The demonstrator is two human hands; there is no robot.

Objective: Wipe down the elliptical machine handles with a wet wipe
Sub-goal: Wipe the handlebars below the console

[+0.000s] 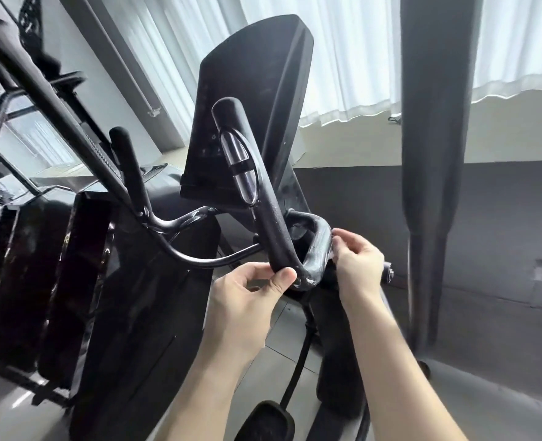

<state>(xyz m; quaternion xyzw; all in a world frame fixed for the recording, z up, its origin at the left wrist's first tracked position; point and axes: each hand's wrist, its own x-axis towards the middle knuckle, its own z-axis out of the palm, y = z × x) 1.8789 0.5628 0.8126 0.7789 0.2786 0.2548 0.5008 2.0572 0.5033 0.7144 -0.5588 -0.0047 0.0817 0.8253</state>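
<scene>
Nearest the wearer, at the handle's [268, 224] bottom bend, the left hand [256, 281] is being kept curled round the padded tube, thumb in front, steadying it.

Just beside it, the right hand [357, 259] is being pressed against the looped bar [319, 246]. A pale scrap, judged to be the wet wipe [334, 249], is being pinched by its fingertips and is mostly hidden.

- **Step in hand (judged):** the loop is being rubbed down.
- **Next move (judged):** the wipe is being called upward along the padded tube and over the glossy sensor plate [242, 163], with wraparound contact.
- **Condition:** wet streaks are being shown on the loop; the tube above is being read as matt and dry.
- **Beyond:** the console [256, 100], a second grip [129, 163] and curtains [342, 58] are being noted.
</scene>
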